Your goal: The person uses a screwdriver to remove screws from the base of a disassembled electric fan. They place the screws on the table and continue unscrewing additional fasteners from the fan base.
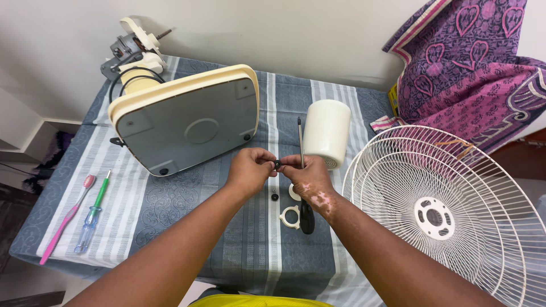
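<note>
Head view: a small black ring (277, 164) sits at the middle of the picture, pinched between the fingertips of both hands above the striped blue-grey tablecloth (170, 199). The left hand (250, 170) comes in from 7 o'clock and closes thumb and forefinger on the ring's left side. The right hand (307, 177) comes in from 5 o'clock, presses its fingertips on the ring's right side and also clasps a screwdriver (301, 170), whose metal shaft stands up toward 12 o'clock while its black handle hangs below the palm.

Just under the hands, at 6 o'clock from the ring, a second small black piece (274, 196) lies on the cloth, and beside it a white plastic ring with lugs (290, 216) rests against the screwdriver handle. At 1 o'clock, near the right hand, a cream cylinder cover (326, 132) lies on its side; what is inside cannot be seen. At 10 o'clock the cream fan base (187, 119) stands tipped on edge, grey underside facing the camera, with the bare motor (128, 48) behind it. At 3 to 4 o'clock two white wire fan guards (449, 210) lie stacked, one nested in the other. Far out at 8 o'clock lie a pink toothbrush (65, 219) and a green-handled tester screwdriver (92, 213), side by side. A purple patterned cloth (466, 68) hangs at 2 o'clock.
</note>
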`<state>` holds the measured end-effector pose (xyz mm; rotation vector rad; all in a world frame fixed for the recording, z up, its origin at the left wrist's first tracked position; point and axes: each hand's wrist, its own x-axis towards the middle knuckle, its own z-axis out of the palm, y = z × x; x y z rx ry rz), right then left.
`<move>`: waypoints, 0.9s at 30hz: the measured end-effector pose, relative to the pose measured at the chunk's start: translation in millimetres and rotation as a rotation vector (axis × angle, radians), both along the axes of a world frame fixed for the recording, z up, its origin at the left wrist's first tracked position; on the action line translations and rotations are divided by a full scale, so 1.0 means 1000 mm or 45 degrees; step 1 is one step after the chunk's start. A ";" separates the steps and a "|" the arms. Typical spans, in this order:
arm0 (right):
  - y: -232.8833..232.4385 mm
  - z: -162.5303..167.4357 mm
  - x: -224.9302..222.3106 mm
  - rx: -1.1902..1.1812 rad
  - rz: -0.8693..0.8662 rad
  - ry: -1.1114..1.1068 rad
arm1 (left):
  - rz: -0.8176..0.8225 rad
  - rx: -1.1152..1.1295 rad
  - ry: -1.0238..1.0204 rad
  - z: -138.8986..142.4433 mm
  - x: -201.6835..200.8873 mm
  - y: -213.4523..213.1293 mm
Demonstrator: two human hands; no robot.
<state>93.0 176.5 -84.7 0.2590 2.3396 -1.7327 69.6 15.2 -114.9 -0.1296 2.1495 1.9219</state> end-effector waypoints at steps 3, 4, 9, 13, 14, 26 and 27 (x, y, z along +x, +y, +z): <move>0.005 -0.006 0.005 0.020 -0.049 -0.084 | 0.001 -0.014 -0.046 -0.010 0.003 0.006; 0.005 -0.008 0.006 0.023 -0.048 -0.076 | 0.002 -0.023 -0.059 -0.013 0.004 0.007; 0.007 -0.019 0.012 0.037 -0.081 -0.118 | -0.075 -0.052 -0.114 -0.021 0.009 0.012; 0.009 -0.025 0.018 0.006 -0.080 -0.167 | -0.122 -0.154 -0.145 -0.023 0.014 0.011; 0.009 -0.026 0.019 0.013 -0.079 -0.176 | -0.126 -0.162 -0.161 -0.023 0.015 0.011; 0.014 -0.052 0.026 0.128 -0.122 -0.234 | -0.221 -0.328 -0.093 -0.038 0.011 0.018; 0.015 -0.056 0.027 0.127 -0.134 -0.234 | -0.238 -0.377 -0.092 -0.038 0.013 0.019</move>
